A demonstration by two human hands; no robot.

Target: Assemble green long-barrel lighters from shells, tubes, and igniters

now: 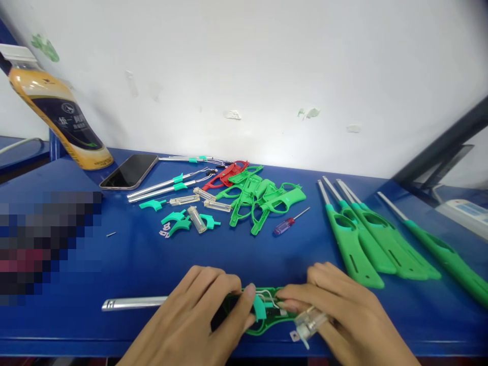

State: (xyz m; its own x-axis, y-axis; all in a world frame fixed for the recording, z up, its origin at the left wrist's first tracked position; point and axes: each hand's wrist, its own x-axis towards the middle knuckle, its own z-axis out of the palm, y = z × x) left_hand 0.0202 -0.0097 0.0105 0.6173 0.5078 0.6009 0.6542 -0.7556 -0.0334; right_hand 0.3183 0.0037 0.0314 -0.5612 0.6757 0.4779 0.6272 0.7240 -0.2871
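My left hand [200, 312] is closed over an opened green lighter shell [256, 331] near the table's front edge, its thumb beside a teal trigger [260, 308]. The lighter's silver tube [133, 303] sticks out to the left. Thin white wires [267, 293] run inside the shell. My right hand [343, 310] is closed with a clear fuel tank [310, 323] in its lower fingers, hanging at the shell's right end. Its thumb and forefinger pinch at the wires or the shell there; which one I cannot tell.
Behind lie green shell halves [247, 198], a red shell half [231, 173], metal tubes [163, 188], clear tanks [196, 218], teal triggers [179, 223] and a screwdriver [284, 226]. Closed green lighters [354, 249] lie right. A phone [129, 172] and a bottle [68, 114] stand back left.
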